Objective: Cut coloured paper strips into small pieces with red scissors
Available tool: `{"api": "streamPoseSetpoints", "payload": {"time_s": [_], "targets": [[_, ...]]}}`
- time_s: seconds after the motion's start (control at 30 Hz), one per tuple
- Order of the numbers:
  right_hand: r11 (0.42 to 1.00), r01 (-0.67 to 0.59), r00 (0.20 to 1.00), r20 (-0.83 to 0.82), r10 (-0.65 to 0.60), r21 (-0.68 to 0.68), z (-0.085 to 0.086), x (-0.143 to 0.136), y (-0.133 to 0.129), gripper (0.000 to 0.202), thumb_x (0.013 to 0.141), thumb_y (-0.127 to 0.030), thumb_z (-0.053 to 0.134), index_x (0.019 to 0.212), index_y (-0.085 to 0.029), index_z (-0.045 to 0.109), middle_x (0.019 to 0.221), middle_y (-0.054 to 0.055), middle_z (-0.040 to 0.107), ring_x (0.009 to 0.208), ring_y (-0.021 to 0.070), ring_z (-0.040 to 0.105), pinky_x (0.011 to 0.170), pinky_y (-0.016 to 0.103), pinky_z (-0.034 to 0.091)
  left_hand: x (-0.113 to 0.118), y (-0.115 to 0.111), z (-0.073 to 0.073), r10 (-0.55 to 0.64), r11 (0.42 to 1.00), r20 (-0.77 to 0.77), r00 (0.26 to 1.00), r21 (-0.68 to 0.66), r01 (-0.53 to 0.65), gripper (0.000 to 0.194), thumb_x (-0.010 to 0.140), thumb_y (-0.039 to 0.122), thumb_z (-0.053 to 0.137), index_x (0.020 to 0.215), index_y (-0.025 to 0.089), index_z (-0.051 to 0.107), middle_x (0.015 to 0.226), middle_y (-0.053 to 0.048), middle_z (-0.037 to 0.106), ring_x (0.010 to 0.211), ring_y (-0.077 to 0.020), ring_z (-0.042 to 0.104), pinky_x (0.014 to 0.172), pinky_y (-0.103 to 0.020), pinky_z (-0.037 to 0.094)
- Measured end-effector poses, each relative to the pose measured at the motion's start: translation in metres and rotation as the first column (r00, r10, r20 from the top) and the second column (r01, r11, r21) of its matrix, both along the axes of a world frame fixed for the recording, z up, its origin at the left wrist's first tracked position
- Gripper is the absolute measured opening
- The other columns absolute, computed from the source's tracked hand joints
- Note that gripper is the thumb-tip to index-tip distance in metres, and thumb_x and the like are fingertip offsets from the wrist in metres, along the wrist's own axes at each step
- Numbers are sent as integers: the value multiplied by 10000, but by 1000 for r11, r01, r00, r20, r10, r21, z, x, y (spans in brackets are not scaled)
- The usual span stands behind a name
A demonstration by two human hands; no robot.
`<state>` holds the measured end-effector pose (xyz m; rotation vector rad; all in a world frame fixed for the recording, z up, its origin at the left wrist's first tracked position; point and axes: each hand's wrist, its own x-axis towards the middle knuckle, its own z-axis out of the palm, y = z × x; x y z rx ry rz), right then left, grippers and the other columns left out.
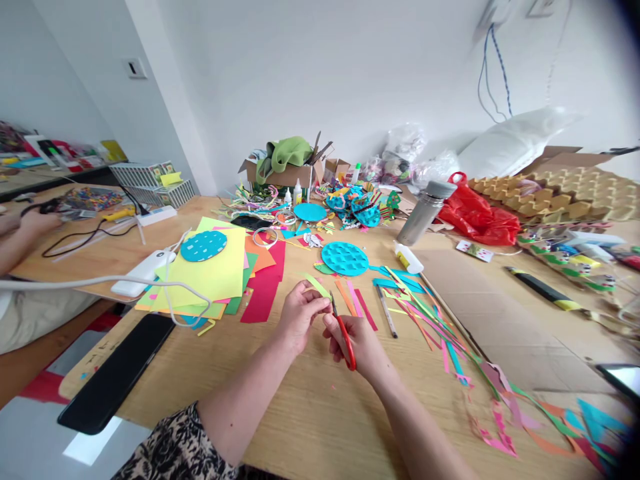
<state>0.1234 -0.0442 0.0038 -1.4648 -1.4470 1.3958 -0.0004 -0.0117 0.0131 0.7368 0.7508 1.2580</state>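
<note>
In the head view, the person's left hand (299, 317) has its grip closed on a light green paper strip (317, 286), pinched between thumb and fingers and pointing toward 11 o'clock. The right hand (356, 341) has its grip around the red-handled scissors (346, 341), whose blades point up toward 12 o'clock and reach the near end of the strip; how far apart the blades stand is too small to tell. Both hands are above the wooden worktop (300, 413).

Taking the hands as the centre of the dial, a blue oval piece (345, 259) with a bumpy pattern lies at 12 o'clock. Orange, pink and red strips (357, 303) lie near the scissors at 1 o'clock, with a pen (387, 311) at 2 o'clock. Beyond the pen, also toward 1 o'clock, are a white glue bottle (409, 259) on its side and a grey metal bottle (424, 217). A loose spread of coloured strips (440, 327) runs toward 3 o'clock, along the edge of a flat cardboard sheet (505, 320).

At 10 o'clock, yellow sheets (227, 270) carry a blue spotted oval (204, 246), with red sheets (265, 283) beside them. A black phone (117, 373) lies at 8 o'clock.
</note>
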Motion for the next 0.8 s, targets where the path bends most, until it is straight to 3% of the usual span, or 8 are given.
{"api": "streamPoseSetpoints", "payload": {"time_s": [0.3, 0.8], "targets": [[999, -26, 999, 30, 27, -24, 10, 0, 0, 508, 741, -644, 546, 612, -153, 516, 445, -4, 540, 352, 103, 511, 338, 185, 340, -2, 2, 3, -4, 1000, -76, 997, 7, 5, 450, 610, 133, 690, 1027, 154, 520, 622, 37, 574, 577, -101, 554, 585, -225, 428], [998, -58, 998, 30, 59, -26, 7, 3, 1, 509, 751, -636, 546, 629, -142, 550, 449, 0, 547, 360, 111, 517, 350, 196, 347, -6, 3, 5, -31, 999, -143, 989, 3, 32, 470, 603, 124, 684, 1046, 144, 530, 605, 36, 571, 574, -100, 551, 592, -223, 426]]}}
